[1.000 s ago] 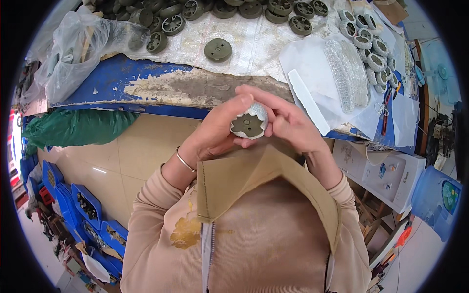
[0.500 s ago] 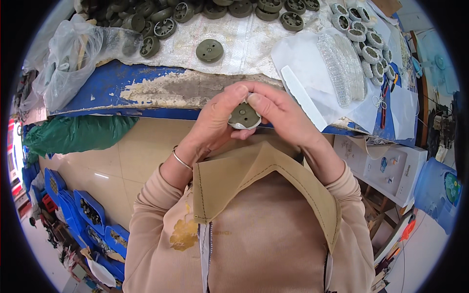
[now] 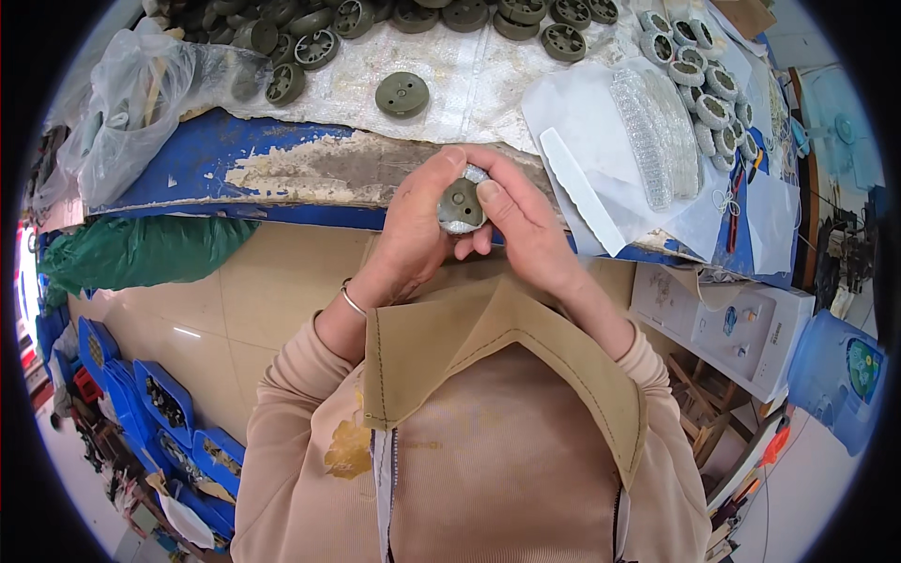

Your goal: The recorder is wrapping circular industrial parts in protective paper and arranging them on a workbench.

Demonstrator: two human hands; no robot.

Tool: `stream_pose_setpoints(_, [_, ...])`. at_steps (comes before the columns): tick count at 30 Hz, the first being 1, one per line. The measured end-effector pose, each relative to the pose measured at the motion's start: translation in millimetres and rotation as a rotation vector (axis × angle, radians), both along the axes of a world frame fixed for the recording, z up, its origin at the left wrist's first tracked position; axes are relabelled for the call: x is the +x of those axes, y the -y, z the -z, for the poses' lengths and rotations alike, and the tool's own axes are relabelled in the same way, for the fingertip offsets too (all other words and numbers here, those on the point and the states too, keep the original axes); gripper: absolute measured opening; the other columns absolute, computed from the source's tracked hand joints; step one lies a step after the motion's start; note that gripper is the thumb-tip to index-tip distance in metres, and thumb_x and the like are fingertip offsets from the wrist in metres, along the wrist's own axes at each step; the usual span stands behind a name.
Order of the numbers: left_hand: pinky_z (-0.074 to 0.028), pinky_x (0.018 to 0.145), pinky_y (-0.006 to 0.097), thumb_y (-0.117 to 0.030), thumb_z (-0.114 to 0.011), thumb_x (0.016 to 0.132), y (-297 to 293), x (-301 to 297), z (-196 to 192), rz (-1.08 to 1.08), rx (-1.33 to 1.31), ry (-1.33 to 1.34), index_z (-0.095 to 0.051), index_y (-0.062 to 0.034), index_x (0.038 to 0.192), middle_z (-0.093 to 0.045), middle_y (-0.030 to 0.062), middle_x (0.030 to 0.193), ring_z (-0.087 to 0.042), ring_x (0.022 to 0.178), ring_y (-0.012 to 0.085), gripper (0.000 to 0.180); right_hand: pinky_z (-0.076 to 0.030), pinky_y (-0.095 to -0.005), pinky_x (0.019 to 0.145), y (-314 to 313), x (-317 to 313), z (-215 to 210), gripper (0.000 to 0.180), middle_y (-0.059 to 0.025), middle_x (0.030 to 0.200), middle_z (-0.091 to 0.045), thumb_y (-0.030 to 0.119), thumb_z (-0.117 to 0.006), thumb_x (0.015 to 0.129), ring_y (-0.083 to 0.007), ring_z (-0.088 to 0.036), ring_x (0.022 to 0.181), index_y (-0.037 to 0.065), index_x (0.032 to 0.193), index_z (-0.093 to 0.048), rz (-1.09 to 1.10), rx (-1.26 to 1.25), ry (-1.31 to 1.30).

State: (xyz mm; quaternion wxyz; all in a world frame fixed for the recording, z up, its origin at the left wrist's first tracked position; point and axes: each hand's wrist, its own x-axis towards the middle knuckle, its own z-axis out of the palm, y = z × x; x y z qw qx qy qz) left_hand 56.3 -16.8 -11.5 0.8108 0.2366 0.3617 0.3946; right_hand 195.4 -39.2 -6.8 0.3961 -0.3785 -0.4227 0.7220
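Between my two hands, just in front of the bench edge, is a round olive-green wheel (image 3: 460,199) with small holes in its face. A whitish, glittery strip wraps its rim. My left hand (image 3: 418,208) curls around its left side, with the thumb at the top. My right hand (image 3: 526,216) grips from the right, thumb pressed on the wheel's upper right edge and fingertips showing beneath. A bare olive-green wheel (image 3: 402,95) lies on the white woven sheet (image 3: 450,113) beyond my hands.
More bare wheels (image 3: 413,17) are heaped at the back. Wrapped wheels (image 3: 713,113) cluster at the far right, near glittery strips (image 3: 652,136), a white strip (image 3: 582,190) and pliers (image 3: 735,220). Left are a clear plastic bag (image 3: 141,113), a green sack (image 3: 150,253) and blue bins (image 3: 164,403).
My hands have turned the wheel, and more of the glittery strip shows around its rim. My right hand has shifted slightly left and its thumb lies lower on the edge.
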Motion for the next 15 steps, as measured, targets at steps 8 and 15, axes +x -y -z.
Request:
stream_pose_setpoints(8, [-0.043,0.051,0.031,-0.038,-0.042,0.095,1.1,1.2,10.0,-0.139,0.015,-0.015,-0.053,-0.0060,0.100,-0.059,0.0069,0.082,-0.057,0.068,0.0168,0.034,-0.044,-0.0216,0.069,-0.1,-7.9,4.0,0.039,-0.0016,0.100,-0.050,0.018,-0.040,0.098,-0.0064,-0.047,0.080,0.008,0.136,-0.038,0.089,0.144,0.246])
stream_pose_setpoints(15, [-0.044,0.058,0.030,-0.038,-0.041,0.096,0.2,1.6,10.3,-0.168,-0.040,0.060,-0.053,-0.0066,0.101,-0.059,0.0069,0.085,-0.057,0.071,0.0171,0.034,-0.043,-0.0209,0.071,-1.9,-3.9,8.5,0.045,-0.0027,0.109,-0.050,0.013,-0.046,0.095,-0.0067,-0.047,0.081,0.007,0.138,-0.036,0.034,0.214,0.173])
